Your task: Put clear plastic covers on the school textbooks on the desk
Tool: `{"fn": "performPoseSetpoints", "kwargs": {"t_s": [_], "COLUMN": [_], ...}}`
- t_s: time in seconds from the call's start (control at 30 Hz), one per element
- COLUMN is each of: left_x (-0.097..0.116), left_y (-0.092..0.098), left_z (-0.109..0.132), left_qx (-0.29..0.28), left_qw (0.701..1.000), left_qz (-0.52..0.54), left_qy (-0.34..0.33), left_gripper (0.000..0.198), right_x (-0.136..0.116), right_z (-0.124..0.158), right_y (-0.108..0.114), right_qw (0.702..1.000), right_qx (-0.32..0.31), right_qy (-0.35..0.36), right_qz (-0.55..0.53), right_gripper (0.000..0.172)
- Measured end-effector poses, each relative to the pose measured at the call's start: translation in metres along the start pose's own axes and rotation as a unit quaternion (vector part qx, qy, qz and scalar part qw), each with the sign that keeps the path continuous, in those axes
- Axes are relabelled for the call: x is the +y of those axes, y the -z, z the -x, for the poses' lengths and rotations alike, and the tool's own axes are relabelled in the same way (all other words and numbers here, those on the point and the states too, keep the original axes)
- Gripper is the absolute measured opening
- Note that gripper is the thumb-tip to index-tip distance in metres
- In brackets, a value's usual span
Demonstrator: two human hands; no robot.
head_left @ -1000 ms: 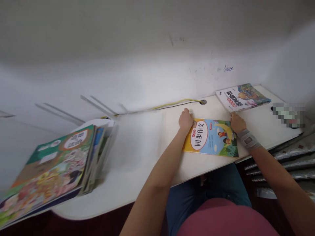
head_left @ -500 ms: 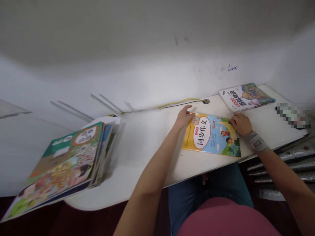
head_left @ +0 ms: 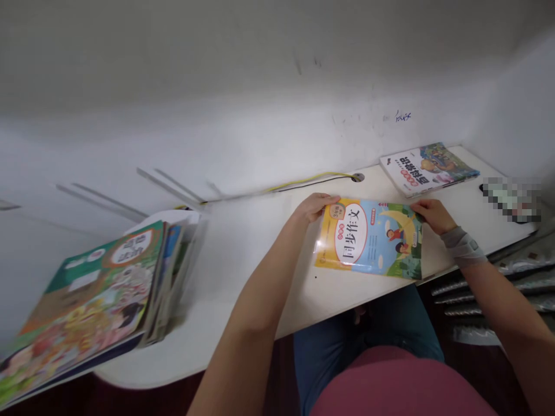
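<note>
A yellow and blue picture book (head_left: 368,238) is tilted up off the white desk (head_left: 255,254), its far edge raised. My left hand (head_left: 313,206) grips its far left corner. My right hand (head_left: 432,214), with a grey band at the wrist, grips its far right corner. Both hands have fingers closed on the book's top edge.
Another book (head_left: 427,167) with a white and colourful cover lies at the desk's back right. A tall slanted stack of books (head_left: 93,300) sits at the left edge. A yellow cable (head_left: 303,181) runs along the wall to a grommet hole (head_left: 358,177). My legs are under the desk.
The book lay flat under both hands; now both hands have taken its far corners and lifted that edge off the desk toward me.
</note>
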State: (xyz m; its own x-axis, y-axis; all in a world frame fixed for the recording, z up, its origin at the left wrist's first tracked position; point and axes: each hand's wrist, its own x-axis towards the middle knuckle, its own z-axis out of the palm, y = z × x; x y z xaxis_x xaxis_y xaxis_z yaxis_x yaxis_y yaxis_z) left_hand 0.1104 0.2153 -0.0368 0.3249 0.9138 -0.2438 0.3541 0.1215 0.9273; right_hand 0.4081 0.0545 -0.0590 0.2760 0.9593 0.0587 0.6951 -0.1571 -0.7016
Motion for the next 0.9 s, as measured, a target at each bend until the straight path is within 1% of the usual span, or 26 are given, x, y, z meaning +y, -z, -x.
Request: {"fn": "performPoseSetpoints", "kwargs": {"t_s": [0.1, 0.23, 0.27, 0.3, 0.33, 0.37, 0.4, 0.43, 0.47, 0.53, 0.6, 0.67, 0.73, 0.8, 0.9], "left_x": [-0.004, -0.002, -0.001, 0.0, 0.0, 0.0, -0.001, -0.002, -0.004, -0.009, -0.013, -0.017, -0.02, -0.024, -0.03], "left_y": [-0.009, -0.021, -0.025, -0.03, -0.037, -0.045, -0.056, -0.067, -0.079, -0.1, -0.114, -0.116, -0.109, -0.097, -0.076], "left_z": [-0.003, -0.001, 0.001, 0.005, 0.01, 0.015, 0.02, 0.024, 0.028, 0.032, 0.031, 0.028, 0.025, 0.022, 0.021], "left_qx": [-0.002, 0.052, 0.07, 0.091, 0.106, 0.11, 0.102, 0.083, 0.056, 0.021, 0.013, 0.009, 0.009, 0.02, 0.047], "left_qw": [0.993, 0.965, 0.956, 0.944, 0.927, 0.904, 0.876, 0.848, 0.828, 0.818, 0.818, 0.819, 0.823, 0.83, 0.842], "left_qz": [-0.11, -0.254, -0.282, -0.316, -0.358, -0.402, -0.443, -0.474, -0.491, -0.493, -0.488, -0.481, -0.472, -0.463, -0.454], "left_qy": [0.03, 0.036, 0.029, 0.006, -0.038, -0.099, -0.163, -0.223, -0.265, -0.296, -0.305, -0.314, -0.317, -0.311, -0.288], "left_gripper": [0.028, 0.031, 0.032, 0.034, 0.035, 0.034, 0.031, 0.027, 0.024, 0.023, 0.023, 0.024, 0.026, 0.027, 0.03], "right_x": [0.0, -0.002, -0.004, -0.007, -0.011, -0.017, -0.023, -0.031, -0.039, -0.054, -0.065, -0.068, -0.061, -0.045, -0.014], "right_z": [0.0, 0.001, 0.003, 0.004, 0.006, 0.008, 0.01, 0.011, 0.013, 0.014, 0.014, 0.015, 0.018, 0.022, 0.029], "right_y": [-0.009, -0.01, -0.008, -0.007, -0.007, -0.009, -0.012, -0.018, -0.025, -0.046, -0.068, -0.083, -0.085, -0.076, -0.052], "right_qw": [0.998, 0.983, 0.979, 0.975, 0.971, 0.965, 0.959, 0.95, 0.939, 0.924, 0.919, 0.915, 0.912, 0.912, 0.917], "right_qx": [0.011, 0.028, 0.034, 0.041, 0.05, 0.057, 0.059, 0.053, 0.039, -0.005, -0.035, -0.045, -0.048, -0.049, -0.028], "right_qy": [-0.032, -0.067, -0.075, -0.082, -0.082, -0.066, -0.033, 0.009, 0.059, 0.141, 0.181, 0.2, 0.207, 0.205, 0.167], "right_qz": [0.061, 0.166, 0.188, 0.204, 0.221, 0.246, 0.276, 0.307, 0.336, 0.357, 0.349, 0.349, 0.35, 0.352, 0.36], "right_gripper": [0.041, 0.035, 0.032, 0.03, 0.028, 0.027, 0.027, 0.028, 0.029, 0.03, 0.034, 0.041, 0.05, 0.057, 0.061]}}
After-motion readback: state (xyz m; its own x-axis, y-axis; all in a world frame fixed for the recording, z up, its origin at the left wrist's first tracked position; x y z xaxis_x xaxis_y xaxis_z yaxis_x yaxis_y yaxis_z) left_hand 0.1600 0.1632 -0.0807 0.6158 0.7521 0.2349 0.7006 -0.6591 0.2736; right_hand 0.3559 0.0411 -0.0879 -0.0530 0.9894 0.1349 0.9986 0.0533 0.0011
